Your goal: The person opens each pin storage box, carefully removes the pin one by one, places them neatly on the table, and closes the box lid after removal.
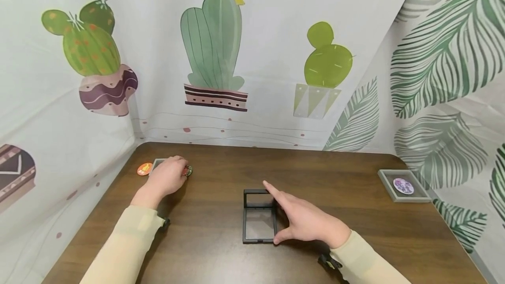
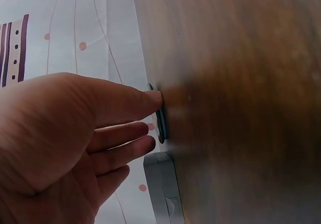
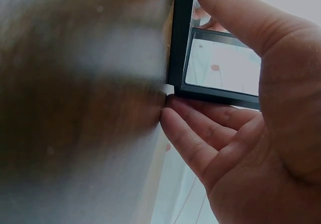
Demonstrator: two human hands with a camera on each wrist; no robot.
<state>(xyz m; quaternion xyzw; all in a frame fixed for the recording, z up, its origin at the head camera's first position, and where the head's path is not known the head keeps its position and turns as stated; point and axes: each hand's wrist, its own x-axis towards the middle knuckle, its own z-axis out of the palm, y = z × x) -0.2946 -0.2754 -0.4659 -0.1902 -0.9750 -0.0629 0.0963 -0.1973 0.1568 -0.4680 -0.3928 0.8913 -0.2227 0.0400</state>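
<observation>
Towards the far left of the table, my left hand (image 1: 167,174) has its fingers bent down over a small round disc (image 1: 187,171) with red and green on it. The thumb meets the disc (image 2: 161,126) in the left wrist view; the index finger is hidden behind it. A black hinged display frame (image 1: 244,227) with clear panes stands unfolded at the middle, one half flat and the other raised. My right hand (image 1: 307,221) holds it from the right, thumb at the front corner and fingers behind the raised half, as the right wrist view shows the frame (image 3: 180,38) between them.
A grey frame (image 1: 157,162) lies partly under my left hand, beside an orange round disc (image 1: 144,169). At the far right, another grey frame (image 1: 412,198) holds a purple-patterned disc (image 1: 403,186). Printed cloth hangs behind the brown wooden table (image 1: 213,165).
</observation>
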